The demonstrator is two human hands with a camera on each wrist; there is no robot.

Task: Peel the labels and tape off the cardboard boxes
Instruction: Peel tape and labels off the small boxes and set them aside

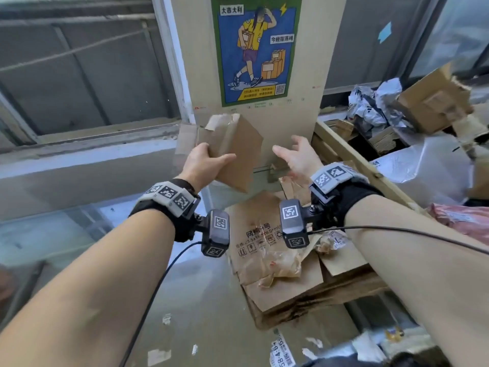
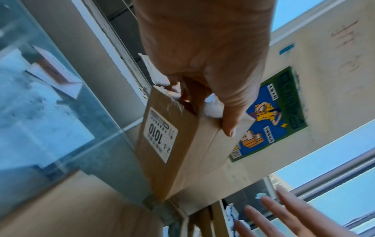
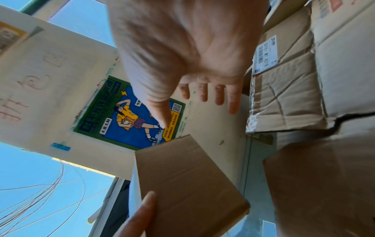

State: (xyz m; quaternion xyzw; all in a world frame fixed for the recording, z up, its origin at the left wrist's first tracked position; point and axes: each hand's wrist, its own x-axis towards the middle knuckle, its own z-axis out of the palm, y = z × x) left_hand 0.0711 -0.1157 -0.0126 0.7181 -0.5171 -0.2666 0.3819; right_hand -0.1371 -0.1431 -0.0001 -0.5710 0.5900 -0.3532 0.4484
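1. Cardboard is what we are handling: our left hand (image 1: 202, 161) is gripping a small cardboard box (image 1: 232, 152) at the centre of the head view, thumb lying across its near face and fingers wrapped behind it.
2. We are holding the box up in the air, tilted, in front of a tall cardboard panel (image 1: 312, 62) that carries a blue and green poster (image 1: 258, 46) at the top centre of the frame.
3. In the left wrist view we are seeing a white label (image 2: 160, 135) printed "1010" stuck on one side of the box, left of centre, and torn white scraps (image 2: 211, 109) around the top edge where our fingers are curling in.
4. Our right hand (image 1: 297, 154) is hovering just right of the box with fingers spread and relaxed, holding nothing and not touching the cardboard.
5. In the right wrist view the spread fingers (image 3: 220, 94) are sitting above the box, which is filling the lower centre.
6. Below our wrists in the head view, flattened cartons (image 1: 280, 260) with crumpled tape (image 1: 275, 263) are lying in a heap at the lower centre.
7. At the right edge, more boxes and silver bags (image 1: 375, 102) are piling up behind a wooden frame (image 1: 354, 157).
8. Paper scraps (image 1: 158, 356) are lying on the floor at the bottom of the frame.
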